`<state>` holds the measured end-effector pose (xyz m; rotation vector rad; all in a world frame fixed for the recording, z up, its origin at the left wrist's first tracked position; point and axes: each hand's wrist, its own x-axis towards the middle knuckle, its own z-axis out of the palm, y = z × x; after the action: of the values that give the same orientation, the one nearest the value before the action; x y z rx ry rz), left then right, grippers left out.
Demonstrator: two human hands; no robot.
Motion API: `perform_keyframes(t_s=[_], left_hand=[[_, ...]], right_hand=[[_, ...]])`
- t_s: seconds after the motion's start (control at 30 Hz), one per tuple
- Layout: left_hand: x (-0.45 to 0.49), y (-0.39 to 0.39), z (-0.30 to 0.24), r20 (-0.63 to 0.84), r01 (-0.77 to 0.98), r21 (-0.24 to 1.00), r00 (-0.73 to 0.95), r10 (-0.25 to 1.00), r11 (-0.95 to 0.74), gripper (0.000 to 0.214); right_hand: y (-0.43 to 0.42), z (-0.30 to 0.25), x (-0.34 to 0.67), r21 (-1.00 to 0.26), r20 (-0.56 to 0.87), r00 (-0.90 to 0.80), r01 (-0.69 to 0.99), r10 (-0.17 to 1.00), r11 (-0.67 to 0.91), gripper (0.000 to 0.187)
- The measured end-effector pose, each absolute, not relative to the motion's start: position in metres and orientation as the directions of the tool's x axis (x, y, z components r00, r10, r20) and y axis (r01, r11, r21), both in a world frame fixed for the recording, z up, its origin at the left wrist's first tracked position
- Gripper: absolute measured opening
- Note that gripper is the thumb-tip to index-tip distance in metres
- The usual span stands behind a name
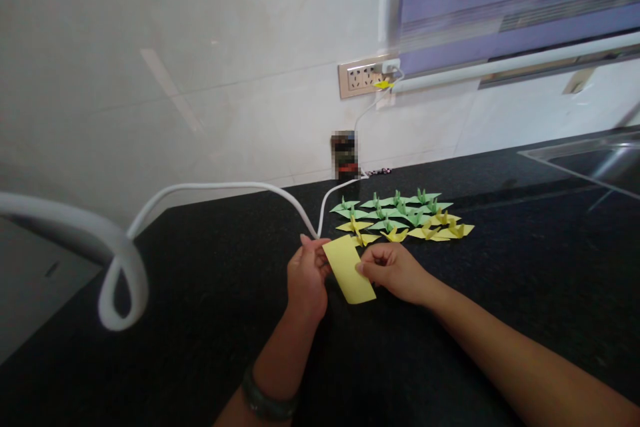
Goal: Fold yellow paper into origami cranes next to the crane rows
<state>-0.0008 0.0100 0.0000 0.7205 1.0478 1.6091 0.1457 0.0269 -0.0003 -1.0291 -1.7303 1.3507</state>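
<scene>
A yellow sheet of paper point(349, 271), rectangular and slanted, is held above the dark countertop. My right hand point(393, 271) pinches its right edge between thumb and fingers. At the paper's upper left edge is my left hand point(309, 278), its fingers curled against it and partly hidden behind it. The left thumb points up, close to where a white cable point(250, 185) dips; whether they touch I cannot tell. Just beyond the paper lie several folded paper cranes, green ones point(385, 223) at the back and yellow ones point(426, 232) mostly in front.
A black countertop point(210, 293) runs along a pale tiled wall point(240, 87). Against the wall stands a blurred-out phone-like object point(345, 155). Above it is a socket panel point(345, 82) with a charger point(391, 66) and a yellow crane point(384, 84). A sink edge point(575, 173) shows at right.
</scene>
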Motion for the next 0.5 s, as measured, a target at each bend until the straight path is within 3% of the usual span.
perform_keyframes(t_s=[0.07, 0.13, 0.5], left_hand=[[0.0000, 0.0084, 0.0016, -0.079, -0.446, 0.895, -0.131, 0.988, 0.012, 0.049], [0.0020, 0.0057, 0.0019, -0.076, -0.399, 0.913, 0.031, 0.997, 0.083, 0.040], [0.0036, 0.0005, -0.0017, -0.120, -0.246, 0.959, 0.091, 0.989, 0.139, 0.031]], right_hand=[[0.0271, -0.0021, 0.1458, -0.979, 0.054, -0.438, 0.155, 0.898, 0.134, 0.022], [0.0277, -0.0035, 0.1458, -0.979, 0.061, -0.437, 0.148, 0.897, 0.139, 0.021], [0.0351, -0.0068, 0.1471, -0.957, 0.127, -0.326, 0.209, 0.937, 0.202, 0.019]])
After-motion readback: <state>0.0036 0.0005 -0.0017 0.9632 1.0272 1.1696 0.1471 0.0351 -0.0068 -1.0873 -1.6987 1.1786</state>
